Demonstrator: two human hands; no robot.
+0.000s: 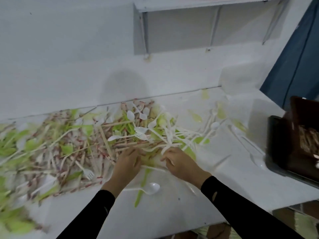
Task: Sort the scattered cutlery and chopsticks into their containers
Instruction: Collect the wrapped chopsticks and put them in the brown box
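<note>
Your hands at the pile's near edge
Your right hand (179, 163) pinches white plastic cutlery (164, 150); your left hand (127, 163) reaches among chopsticks (131, 145) — grip unclear. All strewn over the white table (224, 178), dark container (279, 140) at right.

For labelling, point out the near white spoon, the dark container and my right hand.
white spoon (152, 188), head view, its bowl.
dark container (278, 135), head view, left wall.
right hand (180, 163), head view, hand's back.

Dim, flat, bluish light; motion blur smears the left edge, with a soft round shadow on the wall (124, 83).
</note>
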